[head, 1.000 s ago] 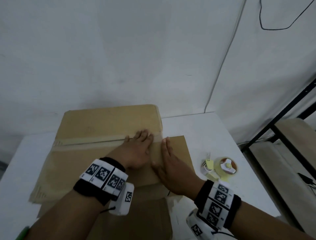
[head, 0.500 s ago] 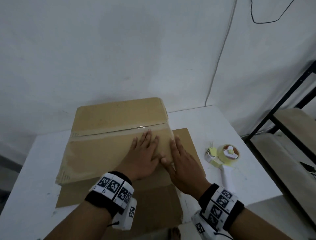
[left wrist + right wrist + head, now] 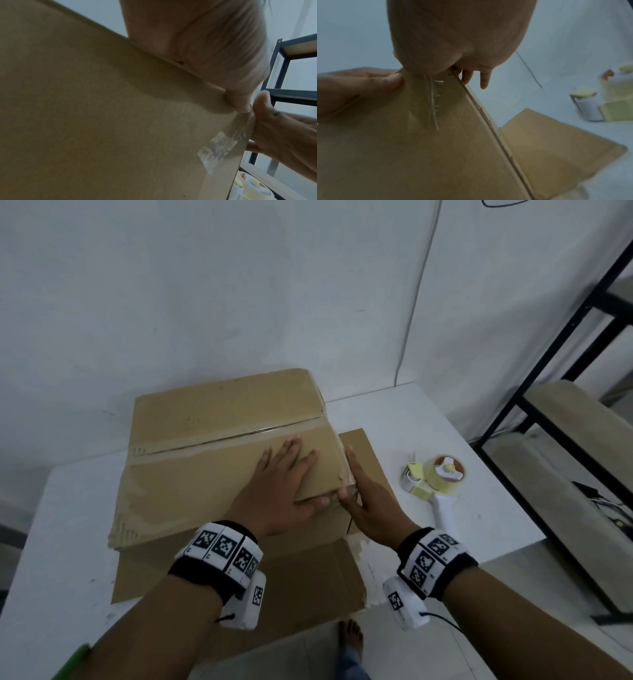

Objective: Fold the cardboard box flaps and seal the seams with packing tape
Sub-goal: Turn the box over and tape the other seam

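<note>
A brown cardboard box (image 3: 212,474) stands on the white table (image 3: 445,440), its top flaps folded down with clear tape along the middle seam (image 3: 226,440). My left hand (image 3: 284,484) lies flat on the near top flap by the box's right near corner, thumb at the edge. My right hand (image 3: 366,501) presses flat against the box's right side at that corner. Clear tape (image 3: 217,148) wraps over the corner onto the front face (image 3: 433,102). Both thumbs meet at the corner (image 3: 254,108). A yellow-and-white tape dispenser (image 3: 435,477) lies on the table to the right.
Loose cardboard flaps (image 3: 274,577) lie flat on the table in front of and right of the box. A black metal shelf rack (image 3: 548,371) stands at the right. A white wall is close behind the box. A bare foot (image 3: 349,638) shows below the table edge.
Both hands have slid from the top seam toward me, down to the box's near right corner. The view has shifted, bringing the dispenser and shelf closer.
</note>
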